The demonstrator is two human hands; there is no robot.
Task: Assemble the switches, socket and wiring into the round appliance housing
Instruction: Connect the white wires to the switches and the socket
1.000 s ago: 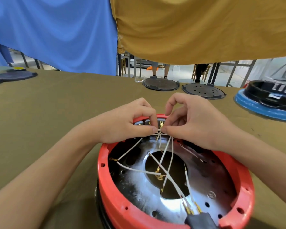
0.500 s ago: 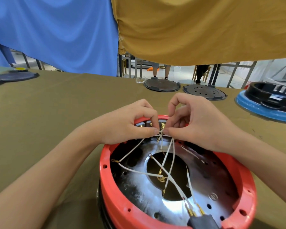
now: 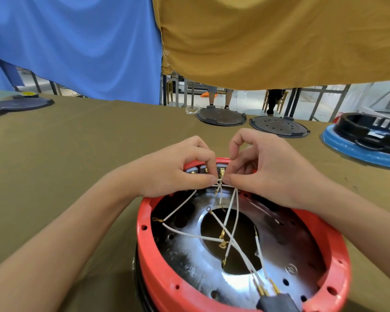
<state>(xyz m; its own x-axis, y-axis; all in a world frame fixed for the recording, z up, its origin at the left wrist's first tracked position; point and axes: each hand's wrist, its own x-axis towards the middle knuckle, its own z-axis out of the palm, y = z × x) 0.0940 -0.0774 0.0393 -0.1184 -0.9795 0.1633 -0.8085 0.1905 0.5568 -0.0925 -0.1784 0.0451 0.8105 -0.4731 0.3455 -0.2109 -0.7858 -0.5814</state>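
Note:
A round red housing (image 3: 144,239) with a shiny metal floor stands on the table right in front of me. Several white wires (image 3: 231,212) with brass ring terminals cross its inside. A black socket (image 3: 276,301) sits in the near rim with brass pins. At the far rim, brass switch terminals (image 3: 222,171) show between my fingers. My left hand (image 3: 176,170) and my right hand (image 3: 263,167) meet there, each pinching a wire end between thumb and forefinger, fingertips almost touching.
Two dark round plates (image 3: 221,117) (image 3: 279,127) lie at the table's far edge. A blue-based black housing (image 3: 365,138) stands at the right. Another dark plate (image 3: 18,104) lies far left. Blue and mustard cloths hang behind. People's legs show beyond the table.
Both hands stay at the far rim pinching the wires. The fingertips have shifted only slightly, and the view has moved a little.

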